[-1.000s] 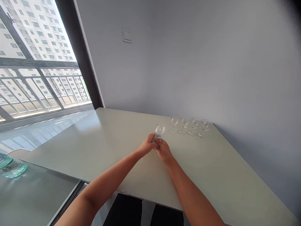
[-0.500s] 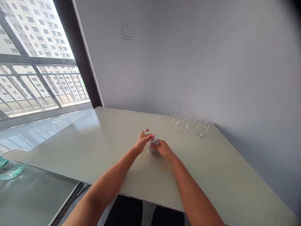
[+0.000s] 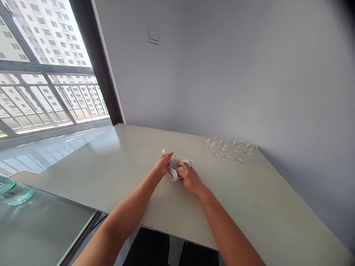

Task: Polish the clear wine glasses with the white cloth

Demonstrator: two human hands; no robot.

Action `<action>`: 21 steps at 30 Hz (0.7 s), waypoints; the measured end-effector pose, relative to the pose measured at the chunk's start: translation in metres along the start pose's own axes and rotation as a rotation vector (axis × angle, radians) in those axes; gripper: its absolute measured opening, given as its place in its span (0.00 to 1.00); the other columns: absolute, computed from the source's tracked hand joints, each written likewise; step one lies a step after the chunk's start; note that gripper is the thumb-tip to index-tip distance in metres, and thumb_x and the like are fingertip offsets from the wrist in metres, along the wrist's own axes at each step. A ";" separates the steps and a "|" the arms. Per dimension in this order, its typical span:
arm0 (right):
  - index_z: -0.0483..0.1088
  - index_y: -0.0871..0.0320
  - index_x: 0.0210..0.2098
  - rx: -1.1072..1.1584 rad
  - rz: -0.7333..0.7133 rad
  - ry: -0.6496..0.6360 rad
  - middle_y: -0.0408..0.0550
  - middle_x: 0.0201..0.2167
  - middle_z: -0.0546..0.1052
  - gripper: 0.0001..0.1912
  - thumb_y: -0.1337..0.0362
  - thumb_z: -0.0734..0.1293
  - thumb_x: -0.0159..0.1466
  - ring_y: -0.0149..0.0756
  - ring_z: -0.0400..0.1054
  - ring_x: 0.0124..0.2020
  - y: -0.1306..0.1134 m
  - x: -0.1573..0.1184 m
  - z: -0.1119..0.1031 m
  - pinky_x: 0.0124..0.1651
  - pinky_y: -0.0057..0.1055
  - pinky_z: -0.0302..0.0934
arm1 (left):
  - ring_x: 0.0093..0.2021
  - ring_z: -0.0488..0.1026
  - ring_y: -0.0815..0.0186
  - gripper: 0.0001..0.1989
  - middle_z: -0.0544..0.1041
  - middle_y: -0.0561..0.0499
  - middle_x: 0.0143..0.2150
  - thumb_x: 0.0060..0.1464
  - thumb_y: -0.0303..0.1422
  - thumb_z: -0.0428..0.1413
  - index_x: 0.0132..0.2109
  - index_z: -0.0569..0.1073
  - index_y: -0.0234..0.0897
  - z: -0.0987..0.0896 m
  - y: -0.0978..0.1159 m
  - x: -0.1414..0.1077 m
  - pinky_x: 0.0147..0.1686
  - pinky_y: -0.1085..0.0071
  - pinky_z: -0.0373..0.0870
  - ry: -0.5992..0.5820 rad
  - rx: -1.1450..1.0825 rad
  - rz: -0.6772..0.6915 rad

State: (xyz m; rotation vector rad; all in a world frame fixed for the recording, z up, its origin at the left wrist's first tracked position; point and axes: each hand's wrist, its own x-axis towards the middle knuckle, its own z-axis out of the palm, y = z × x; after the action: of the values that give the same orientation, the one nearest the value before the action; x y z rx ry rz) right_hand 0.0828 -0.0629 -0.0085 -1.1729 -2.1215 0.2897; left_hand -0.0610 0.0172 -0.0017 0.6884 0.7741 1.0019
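My left hand [image 3: 164, 162] is closed around a clear stemmed glass [image 3: 166, 150], tilted so that one end shows above the fingers. Most of this glass is hidden by the hand and by a white cloth [image 3: 173, 173]. My right hand [image 3: 189, 177] grips the crumpled cloth and presses it against the glass. Both hands are close together over the middle of the pale table [image 3: 138, 166]. To their right, several clear stemmed glasses [image 3: 222, 146] stand upright in a row.
The row of glasses is near the table's back right edge, close to the grey wall [image 3: 235, 74]. At far left, a greenish clear bottle [image 3: 16, 194] lies on a lower grey surface [image 3: 50, 225]. A large window [image 3: 50, 70] fills the upper left.
The glass has tipped over to the left in my left hand. The cloth has shifted left and bunches up more openly between the hands. The view has turned slightly.
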 end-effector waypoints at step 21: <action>0.68 0.59 0.39 1.534 0.652 0.213 0.50 0.33 0.75 0.21 0.48 0.58 0.59 0.37 0.70 0.32 -0.006 0.005 0.009 0.42 0.40 0.65 | 0.42 0.72 0.63 0.33 0.64 0.48 0.50 0.42 0.37 0.61 0.51 0.51 0.48 0.034 -0.001 -0.032 0.45 0.62 0.66 -0.168 0.107 0.472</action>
State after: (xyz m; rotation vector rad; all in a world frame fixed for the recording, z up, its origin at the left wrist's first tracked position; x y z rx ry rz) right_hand 0.0707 -0.0614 -0.0101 -0.7340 -0.7153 1.6027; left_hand -0.0429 -0.0175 0.0243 1.0643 0.5291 1.3134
